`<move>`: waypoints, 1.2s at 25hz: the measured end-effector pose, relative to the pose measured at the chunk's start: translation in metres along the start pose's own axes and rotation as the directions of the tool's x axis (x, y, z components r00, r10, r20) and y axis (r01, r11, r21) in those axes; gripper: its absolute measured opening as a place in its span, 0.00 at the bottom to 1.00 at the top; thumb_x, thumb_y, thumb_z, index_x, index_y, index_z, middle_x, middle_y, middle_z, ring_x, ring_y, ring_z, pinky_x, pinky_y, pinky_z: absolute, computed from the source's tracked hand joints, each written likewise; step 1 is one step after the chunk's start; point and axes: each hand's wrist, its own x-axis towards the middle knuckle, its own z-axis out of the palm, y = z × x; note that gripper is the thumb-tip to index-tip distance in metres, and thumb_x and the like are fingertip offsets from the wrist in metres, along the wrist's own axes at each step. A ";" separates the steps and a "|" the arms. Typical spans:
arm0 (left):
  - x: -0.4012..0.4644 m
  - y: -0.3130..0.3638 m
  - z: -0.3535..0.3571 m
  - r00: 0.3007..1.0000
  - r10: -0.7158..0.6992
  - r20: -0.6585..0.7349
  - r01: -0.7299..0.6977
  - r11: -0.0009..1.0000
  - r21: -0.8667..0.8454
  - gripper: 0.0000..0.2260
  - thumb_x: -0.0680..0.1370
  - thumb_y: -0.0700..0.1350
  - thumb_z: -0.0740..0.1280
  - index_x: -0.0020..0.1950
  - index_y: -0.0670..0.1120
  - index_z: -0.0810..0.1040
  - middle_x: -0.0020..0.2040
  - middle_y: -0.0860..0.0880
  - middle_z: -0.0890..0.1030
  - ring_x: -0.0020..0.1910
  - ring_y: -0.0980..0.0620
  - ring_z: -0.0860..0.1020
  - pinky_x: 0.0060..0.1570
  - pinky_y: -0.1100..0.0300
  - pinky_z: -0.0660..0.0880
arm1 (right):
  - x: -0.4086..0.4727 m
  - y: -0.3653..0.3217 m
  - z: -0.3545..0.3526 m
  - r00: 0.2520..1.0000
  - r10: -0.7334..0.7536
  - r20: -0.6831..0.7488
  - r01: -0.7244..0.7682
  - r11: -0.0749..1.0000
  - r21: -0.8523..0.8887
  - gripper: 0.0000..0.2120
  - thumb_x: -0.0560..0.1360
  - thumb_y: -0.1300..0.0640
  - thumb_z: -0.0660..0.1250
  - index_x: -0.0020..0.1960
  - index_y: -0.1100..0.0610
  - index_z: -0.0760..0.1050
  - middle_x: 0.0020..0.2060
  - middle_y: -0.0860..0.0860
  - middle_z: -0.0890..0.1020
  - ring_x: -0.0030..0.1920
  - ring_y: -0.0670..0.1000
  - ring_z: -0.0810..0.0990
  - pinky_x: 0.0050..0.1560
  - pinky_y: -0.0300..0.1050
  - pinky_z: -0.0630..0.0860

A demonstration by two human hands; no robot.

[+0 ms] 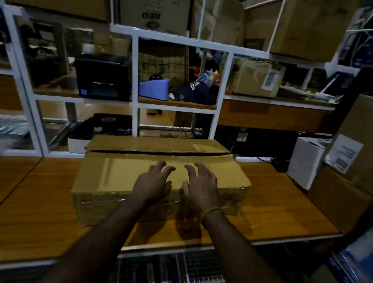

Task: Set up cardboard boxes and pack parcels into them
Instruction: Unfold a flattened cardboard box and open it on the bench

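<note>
A long, flat brown cardboard box [128, 176] lies in the middle of the wooden table top [28, 203], with its two top flaps folded down so that they nearly meet along a dark gap. The near side of the box looks shiny, as if it were wrapped in clear tape. The person's left hand [153, 180] and right hand [200, 186] both lie on the near flap, side by side, with the fingers spread out and flat — they press down and hold nothing. The right wrist wears a thin yellow band [213, 211]. It looks like the closing step: the flaps are being pushed shut. The far flap still sits a bit higher at its right end, so the next move likely calls for a firm press there, and then for tape to hold the seam. No tape roll can be seen for sure. Behind the box stands a white metal rack [185, 40] with a black printer [103, 77], a blue plastic thing [154, 87] and a dark cap [196, 92] on its shelves. More brown boxes are stacked on the right [372, 143] — and a small white box [307, 158] sits next to them.
</note>
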 end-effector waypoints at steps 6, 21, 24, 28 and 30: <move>0.017 -0.026 0.025 0.985 -0.133 0.107 0.126 0.989 0.077 0.23 0.82 0.56 0.61 0.76 0.55 0.64 0.74 0.47 0.66 0.67 0.46 0.72 0.51 0.51 0.79 | 0.023 0.008 0.043 0.996 -0.037 0.077 0.035 0.999 0.027 0.23 0.81 0.50 0.61 0.75 0.49 0.62 0.74 0.55 0.62 0.73 0.57 0.63 0.71 0.56 0.63; 0.139 -0.118 0.076 0.949 -0.170 0.265 0.149 0.984 0.097 0.17 0.79 0.59 0.62 0.61 0.49 0.74 0.61 0.43 0.77 0.63 0.40 0.72 0.56 0.48 0.73 | 0.150 -0.007 0.119 0.985 0.020 0.171 -0.026 0.999 0.034 0.20 0.80 0.52 0.61 0.72 0.47 0.66 0.75 0.53 0.60 0.72 0.57 0.65 0.69 0.56 0.66; 0.148 -0.118 0.074 0.958 -0.206 0.198 0.180 0.973 0.142 0.17 0.80 0.58 0.61 0.61 0.48 0.75 0.57 0.42 0.80 0.60 0.40 0.73 0.54 0.49 0.73 | 0.154 -0.003 0.118 0.987 0.001 0.160 -0.006 1.000 0.028 0.21 0.80 0.51 0.60 0.72 0.47 0.65 0.76 0.52 0.59 0.74 0.56 0.62 0.71 0.56 0.63; 0.150 -0.105 0.044 0.979 -0.186 -0.087 0.196 0.972 0.129 0.12 0.80 0.53 0.60 0.55 0.48 0.78 0.52 0.44 0.80 0.53 0.43 0.75 0.50 0.51 0.71 | 0.158 0.006 0.106 0.992 -0.079 0.094 0.080 0.997 -0.016 0.23 0.82 0.47 0.56 0.76 0.48 0.60 0.76 0.54 0.61 0.78 0.56 0.55 0.76 0.60 0.52; 0.145 -0.092 0.021 0.960 -0.171 -0.222 0.206 0.968 0.146 0.13 0.81 0.53 0.60 0.58 0.48 0.78 0.54 0.43 0.80 0.55 0.43 0.75 0.52 0.51 0.71 | 0.159 0.009 0.096 0.993 -0.110 0.046 0.111 0.993 -0.025 0.24 0.82 0.46 0.54 0.77 0.48 0.58 0.76 0.55 0.61 0.79 0.58 0.54 0.76 0.64 0.47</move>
